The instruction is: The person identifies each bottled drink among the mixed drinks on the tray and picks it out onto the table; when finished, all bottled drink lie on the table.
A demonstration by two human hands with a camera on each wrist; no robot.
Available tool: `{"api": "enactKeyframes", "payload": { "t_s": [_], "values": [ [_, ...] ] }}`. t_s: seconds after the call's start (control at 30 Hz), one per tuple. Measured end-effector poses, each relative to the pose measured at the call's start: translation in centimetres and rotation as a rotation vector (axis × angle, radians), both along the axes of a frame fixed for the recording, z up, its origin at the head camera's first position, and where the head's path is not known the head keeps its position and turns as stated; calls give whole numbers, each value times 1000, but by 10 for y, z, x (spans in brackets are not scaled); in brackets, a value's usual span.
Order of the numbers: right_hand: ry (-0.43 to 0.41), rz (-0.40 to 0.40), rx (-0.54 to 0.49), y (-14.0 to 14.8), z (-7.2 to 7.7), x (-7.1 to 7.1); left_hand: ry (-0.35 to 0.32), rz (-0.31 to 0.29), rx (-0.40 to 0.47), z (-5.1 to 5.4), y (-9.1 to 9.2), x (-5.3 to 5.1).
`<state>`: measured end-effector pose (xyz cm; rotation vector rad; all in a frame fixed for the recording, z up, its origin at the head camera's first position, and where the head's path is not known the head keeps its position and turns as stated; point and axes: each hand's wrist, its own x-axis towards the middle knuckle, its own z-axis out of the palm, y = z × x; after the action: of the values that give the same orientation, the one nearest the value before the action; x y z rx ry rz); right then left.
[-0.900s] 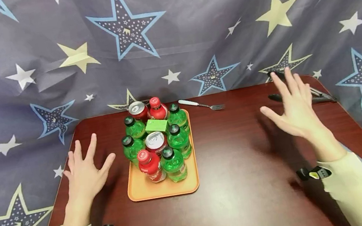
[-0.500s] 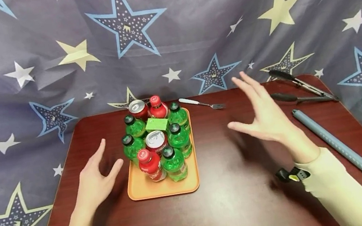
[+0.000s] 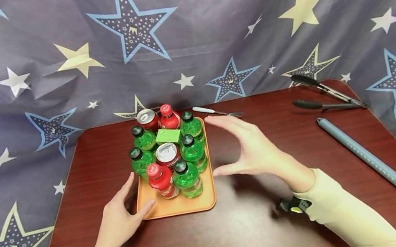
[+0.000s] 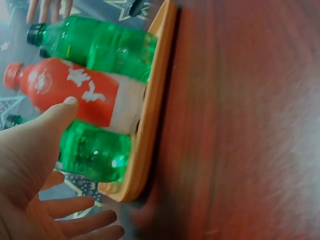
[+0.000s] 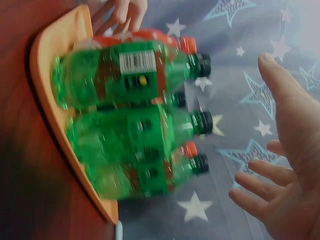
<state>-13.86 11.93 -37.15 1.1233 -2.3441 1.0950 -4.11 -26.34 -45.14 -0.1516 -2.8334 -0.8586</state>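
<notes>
At opposite sides of the orange tray on the desk, with left hand and right hand both spread wide. Loaded with upright green bottles, red bottles and cans.

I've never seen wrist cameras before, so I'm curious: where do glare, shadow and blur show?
Head view: fairly crisp, pale glare on the table, a dark shadow near the right hand; left wrist view: soft, the red bottle's print smeared; right wrist view: green bottles blurred, table dim.
</notes>
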Motion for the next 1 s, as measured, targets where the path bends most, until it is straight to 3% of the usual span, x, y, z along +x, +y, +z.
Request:
{"api": "enactKeyframes", "payload": {
  "t_s": [0.3,0.6,0.77,1.0],
  "values": [
    [-67,124,6,-37,-8,11,-85,23,-57,-5,10,13],
    [-70,100,-20,-54,-14,24,-134,46,-134,-10,17,18],
    [-131,73,57,-64,-20,27,-141,54,-174,-9,18,17],
    [-126,43,125,-80,-36,33,-228,80,-242,-6,21,18]
  ]
}}
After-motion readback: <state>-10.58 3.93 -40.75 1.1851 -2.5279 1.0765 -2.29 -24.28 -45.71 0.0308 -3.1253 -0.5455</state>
